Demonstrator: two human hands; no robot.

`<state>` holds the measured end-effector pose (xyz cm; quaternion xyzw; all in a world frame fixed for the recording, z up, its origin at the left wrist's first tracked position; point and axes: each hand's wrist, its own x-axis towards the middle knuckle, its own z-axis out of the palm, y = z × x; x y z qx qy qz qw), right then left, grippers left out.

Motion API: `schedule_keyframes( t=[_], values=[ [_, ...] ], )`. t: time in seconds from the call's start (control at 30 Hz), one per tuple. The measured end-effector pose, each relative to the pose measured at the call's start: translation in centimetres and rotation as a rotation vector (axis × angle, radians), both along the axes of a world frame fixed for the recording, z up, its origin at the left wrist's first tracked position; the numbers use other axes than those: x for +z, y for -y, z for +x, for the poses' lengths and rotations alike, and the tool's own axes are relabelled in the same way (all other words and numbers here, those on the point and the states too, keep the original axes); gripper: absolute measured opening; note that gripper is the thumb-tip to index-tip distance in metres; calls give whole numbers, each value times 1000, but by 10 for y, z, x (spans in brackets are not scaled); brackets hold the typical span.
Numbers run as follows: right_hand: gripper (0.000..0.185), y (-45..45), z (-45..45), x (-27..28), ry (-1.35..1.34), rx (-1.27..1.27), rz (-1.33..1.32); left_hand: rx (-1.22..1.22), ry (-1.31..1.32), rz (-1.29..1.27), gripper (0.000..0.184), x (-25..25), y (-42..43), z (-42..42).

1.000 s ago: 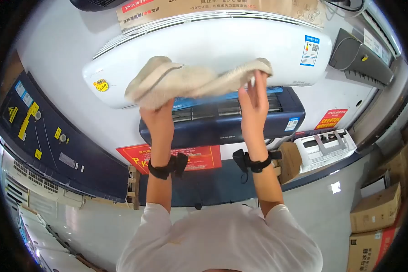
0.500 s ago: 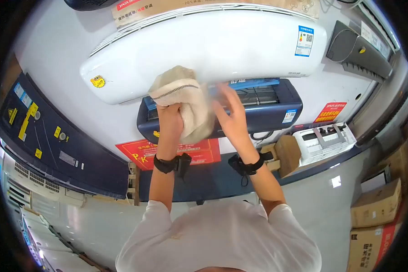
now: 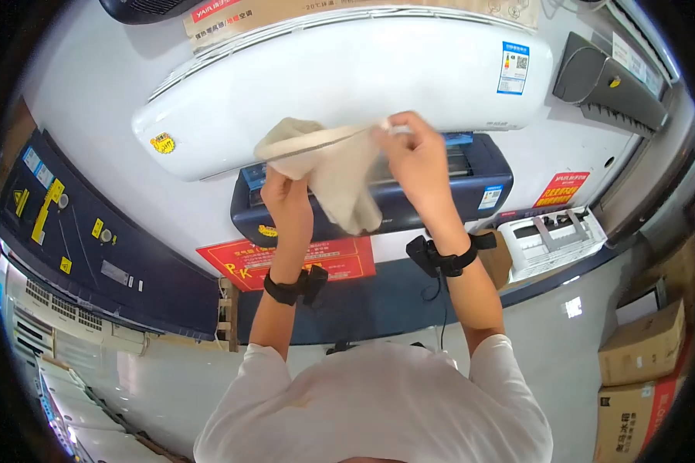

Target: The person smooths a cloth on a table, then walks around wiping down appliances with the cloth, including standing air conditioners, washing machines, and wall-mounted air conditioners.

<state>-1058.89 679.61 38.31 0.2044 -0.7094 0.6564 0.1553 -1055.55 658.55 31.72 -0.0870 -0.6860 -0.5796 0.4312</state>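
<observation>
A beige cloth (image 3: 336,170) with a dark stripe hangs between my two hands. My left hand (image 3: 288,202) is closed on its left part, with some fingers hidden under the fabric. The cloth's upper right corner is pinched in my right hand (image 3: 418,158). Behind the cloth are a long white air conditioner unit (image 3: 409,73) and, below it, a dark blue unit (image 3: 440,197), partly covered by the cloth and my hands. Black straps are round both wrists.
A red sign (image 3: 340,261) lies below the dark unit. To the right sit a small white unit (image 3: 552,247), a grey unit (image 3: 606,85) and cardboard boxes (image 3: 642,343). A large dark panel (image 3: 93,239) stands at the left.
The cloth was stretched wide, then bunched at my left hand while my right hand was open beside it. Now my right hand has hold of a corner, and the cloth hangs partly spread.
</observation>
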Motion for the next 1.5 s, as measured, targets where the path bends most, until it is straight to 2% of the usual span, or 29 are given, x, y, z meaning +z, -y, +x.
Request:
schedule_keyframes(
  t=[0.1, 0.2, 0.23, 0.33, 0.37, 0.47, 0.5, 0.6, 0.7, 0.77, 0.83, 0.9, 1.0, 1.03, 1.13, 1.17, 1.27, 1.3, 1.4, 1.43, 1.5],
  values=[
    [17, 10, 5, 58, -95, -71, -257, 63, -149, -37, 38, 22, -20, -5],
    [14, 57, -17, 102, -556, -127, -332, 496, -261, -476, 44, 23, -22, -39],
    [11, 75, -25, 112, -674, -155, -212, 483, -179, -533, 53, 41, -23, -44],
    [10, 132, -48, 113, -938, -169, 57, 608, -77, -574, 64, 51, -20, -56],
    [11, 148, -56, 107, -1008, -165, 133, 727, -83, -613, 69, 47, -18, -63],
    [12, 174, -66, 85, -1055, 1, 314, 744, 118, -846, 93, 22, 5, -83],
    [13, 174, -67, 79, -1004, 61, 482, 708, 152, -898, 93, 16, 13, -88],
    [23, 173, -61, 58, -1095, 29, 526, 567, 132, -942, 90, 19, 27, -82],
    [35, 138, -23, 51, -1137, -65, 389, 471, 52, -933, 88, 32, 38, -77],
    [43, 119, -4, 27, -989, -130, 241, 447, 13, -917, 87, 38, 44, -82],
    [42, 107, -5, -19, -835, -249, 139, 424, -28, -878, 85, 43, 53, -92],
    [30, 105, -16, -56, -560, -214, 140, 404, -70, -810, 84, 49, 60, -102],
    [22, 103, -24, -71, 11, 43, 37, 376, -111, -672, 81, 50, 69, -115],
    [24, 105, -31, -79, 127, 191, -56, 366, -122, -622, 81, 47, 71, -119],
    [32, 110, -37, -90, 396, 307, -325, 306, -113, -503, 79, 24, 78, -117],
    [39, 111, -35, -86, 439, 225, -375, 288, -107, -473, 78, 14, 80, -115],
    [38, 118, -30, -91, 129, -128, -441, 248, -67, -419, 76, -13, 88, -106],
    [42, 118, -35, -94, 2, -148, -404, 245, -56, -408, 75, -19, 91, -104],
    [49, 114, -41, -90, -263, -475, 129, 240, -37, -392, 73, -29, 92, -103],
    [53, 115, -49, -91, -298, -414, 71, 238, -34, -395, 72, -30, 91, -103],
    [53, 115, -67, -89, -380, -455, 63, 240, -24, -412, 71, -30, 90, -100]
  ],
)
